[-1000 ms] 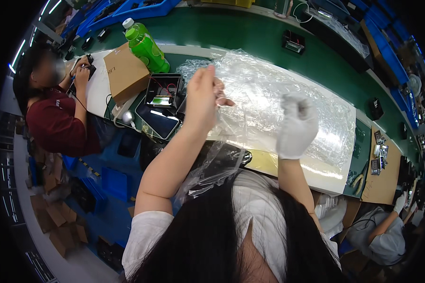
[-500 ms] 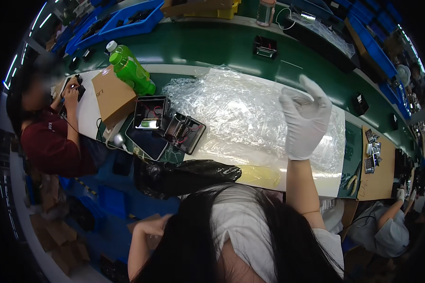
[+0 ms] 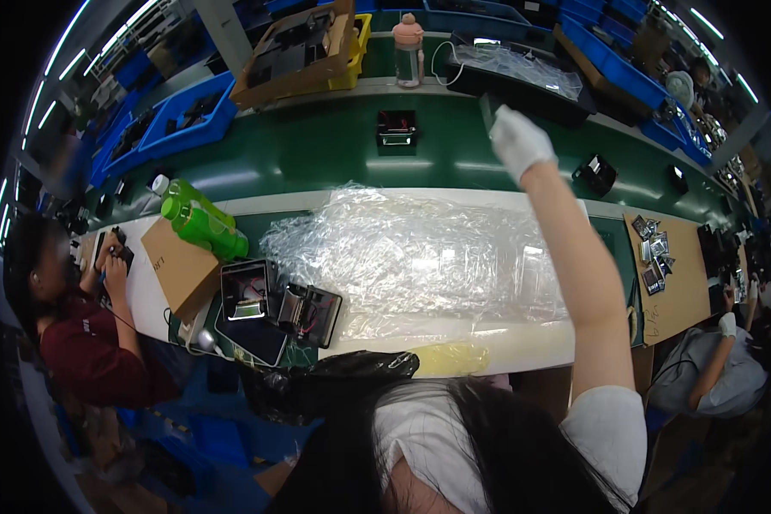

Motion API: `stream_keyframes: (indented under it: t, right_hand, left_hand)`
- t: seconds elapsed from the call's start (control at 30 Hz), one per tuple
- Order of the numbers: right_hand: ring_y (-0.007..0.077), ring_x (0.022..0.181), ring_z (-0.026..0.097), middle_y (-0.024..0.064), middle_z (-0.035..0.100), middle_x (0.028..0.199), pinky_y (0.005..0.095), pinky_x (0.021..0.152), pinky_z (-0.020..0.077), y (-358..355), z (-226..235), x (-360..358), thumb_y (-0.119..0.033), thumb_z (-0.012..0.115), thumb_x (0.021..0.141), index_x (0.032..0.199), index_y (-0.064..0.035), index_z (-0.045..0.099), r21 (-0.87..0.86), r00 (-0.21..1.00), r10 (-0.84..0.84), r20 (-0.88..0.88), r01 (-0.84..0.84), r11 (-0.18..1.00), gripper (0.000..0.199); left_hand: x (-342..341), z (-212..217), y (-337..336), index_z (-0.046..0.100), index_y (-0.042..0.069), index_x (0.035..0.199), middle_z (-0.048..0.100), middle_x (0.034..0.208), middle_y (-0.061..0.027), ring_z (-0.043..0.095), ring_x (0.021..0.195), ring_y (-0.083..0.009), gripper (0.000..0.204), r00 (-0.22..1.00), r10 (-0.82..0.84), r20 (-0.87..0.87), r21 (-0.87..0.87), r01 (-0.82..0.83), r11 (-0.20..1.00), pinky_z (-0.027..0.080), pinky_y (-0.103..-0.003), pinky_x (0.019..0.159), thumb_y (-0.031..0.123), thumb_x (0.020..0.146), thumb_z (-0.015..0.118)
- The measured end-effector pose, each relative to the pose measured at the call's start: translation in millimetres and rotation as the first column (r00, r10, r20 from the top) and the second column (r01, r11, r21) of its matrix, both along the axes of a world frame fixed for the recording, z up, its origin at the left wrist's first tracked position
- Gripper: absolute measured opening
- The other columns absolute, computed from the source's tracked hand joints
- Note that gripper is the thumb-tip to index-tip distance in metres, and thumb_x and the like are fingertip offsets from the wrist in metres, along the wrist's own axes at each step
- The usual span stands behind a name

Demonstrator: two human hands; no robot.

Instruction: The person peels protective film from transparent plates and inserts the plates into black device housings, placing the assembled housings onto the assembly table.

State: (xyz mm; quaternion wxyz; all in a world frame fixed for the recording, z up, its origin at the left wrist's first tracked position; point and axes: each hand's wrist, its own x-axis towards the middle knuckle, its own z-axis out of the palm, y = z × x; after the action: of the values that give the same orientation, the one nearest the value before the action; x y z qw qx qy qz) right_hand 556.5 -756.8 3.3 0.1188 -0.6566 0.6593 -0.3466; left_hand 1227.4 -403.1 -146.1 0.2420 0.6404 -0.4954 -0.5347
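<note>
My right hand (image 3: 521,144), in a white glove, reaches out over the green conveyor belt (image 3: 334,137). Its fingers are closed, and a small greyish edge shows at their tips; I cannot make out what it is. My left hand is out of view. In front of me a heap of clear plastic bags (image 3: 428,257) spreads across the white tabletop (image 3: 522,347). Left of it stand an open black housing with red wires (image 3: 248,289) and a second, tilted one (image 3: 308,313). A dark flat panel (image 3: 253,338) lies beneath them.
Green bottles (image 3: 201,223) stand by a cardboard box (image 3: 180,267) on the left, near a co-worker (image 3: 94,334). Black units (image 3: 397,128) sit on the belt. Beyond it are a pink-capped bottle (image 3: 409,51) and blue bins (image 3: 184,120). Small metallic parts (image 3: 654,257) lie on cardboard at right.
My right hand has moved from above the plastic bags out over the belt, and its spread fingers have closed. My left hand has left the view. The view has tilted toward the far side.
</note>
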Motion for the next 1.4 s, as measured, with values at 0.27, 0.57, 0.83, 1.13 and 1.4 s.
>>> stream_keyframes:
  t: [0.27, 0.57, 0.83, 1.13, 1.4]
  right_hand:
    - [0.0333, 0.137, 0.039, 0.0177, 0.029, 0.153, 0.0441, 0.108, 0.0423, -25, 55, 13, -0.025, 0.052, 0.099, 0.146, -0.0020, 0.031, 0.110, 0.112, -0.127, 0.986, 0.143, 0.984, 0.057]
    - [0.0174, 0.087, 0.061, 0.0104, 0.066, 0.104, 0.0266, 0.081, 0.0493, 96, 32, 114, -0.019, 0.061, 0.091, 0.115, -0.0001, 0.064, 0.226, 0.838, 0.179, 0.516, -0.334, 0.915, 0.031]
    - [0.0176, 0.077, 0.060, 0.0063, 0.070, 0.094, 0.0286, 0.076, 0.0495, 187, 26, 177, -0.013, 0.070, 0.083, 0.104, -0.0065, 0.071, 0.346, 0.896, 0.410, 0.168, -0.443, 0.827, 0.022]
    - [0.0278, 0.104, 0.058, 0.0100, 0.063, 0.118, 0.0385, 0.094, 0.0437, 176, 11, 192, -0.018, 0.073, 0.075, 0.118, -0.0103, 0.061, 0.350, 0.801, 0.504, -0.321, -0.394, 0.850, 0.045]
    - [0.0282, 0.103, 0.060, 0.0107, 0.063, 0.117, 0.0370, 0.094, 0.0462, 183, 16, 199, -0.020, 0.074, 0.074, 0.114, -0.0082, 0.059, 0.152, 0.801, 0.527, -0.284, -0.505, 0.849, 0.044]
  left_hand:
    - [-104, -45, 93, 0.057, 0.003, 0.125, 0.056, 0.123, -0.0090, 0.055, 0.108, -0.0207, 0.036, 0.745, 0.627, -0.226, -0.173, -0.664, 0.727, 0.044, -0.029, 0.091, 0.023, 0.096, 0.055]
    - [-131, -110, -38, 0.041, 0.007, 0.139, 0.055, 0.131, -0.0130, 0.056, 0.117, -0.0262, 0.050, 0.552, 0.689, -0.469, -0.284, -0.833, 0.475, 0.043, -0.038, 0.103, 0.008, 0.091, 0.055]
    - [-166, 55, -29, 0.071, 0.003, 0.100, 0.070, 0.101, -0.0194, 0.064, 0.085, -0.0395, 0.022, 0.887, -0.276, 0.370, -0.325, 0.402, 0.856, 0.051, -0.042, 0.074, 0.009, 0.079, 0.063]
    - [-137, -49, -34, 0.066, 0.002, 0.108, 0.064, 0.114, -0.0189, 0.061, 0.094, -0.0412, 0.027, 0.679, -0.209, 0.704, -0.044, 0.335, 0.941, 0.048, -0.048, 0.086, 0.010, 0.082, 0.063]
    - [-158, -24, -10, 0.062, -0.006, 0.107, 0.064, 0.105, -0.0259, 0.060, 0.087, -0.0457, 0.024, 0.853, -0.021, 0.522, -0.208, 0.151, 0.966, 0.049, -0.045, 0.076, 0.007, 0.087, 0.057]
